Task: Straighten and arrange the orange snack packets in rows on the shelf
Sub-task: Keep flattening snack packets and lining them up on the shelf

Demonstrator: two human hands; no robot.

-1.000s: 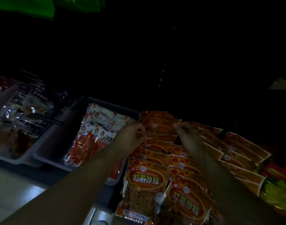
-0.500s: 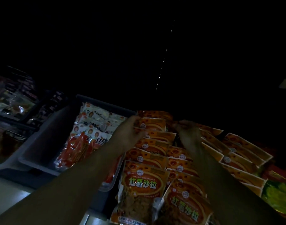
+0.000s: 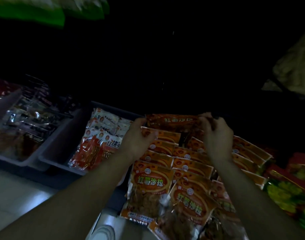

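Two grey bins stood at the left: the far tray with dark, glinting wrappers I could not read, and next to it a bin of white-and-red packets. Blurred green packs hung at the top left.

My left hand reached just past that bin's right rim, thumb and fingertips pinching the left edge of one orange packet. My right hand pinched its right end, fingers curled over the corner. The packet hung stretched flat between the two hands, face towards me, at the back of the stack of orange packets and just above the rearmost ones. My forearms crossed the stack and hid part of it.

Half a second earlier both hands had been down on the rear packets; now one packet was lifted clear of them.

The orange packets lay shingled in three rows running away from me, the front left one and its neighbour showing their full faces. I counted four lying in the left row and about five in the right (the dark and my right arm made the middle row hard to count). Red-and-green packs lay at the far right, touching the orange rows. One pale shoe showed at the bottom edge.
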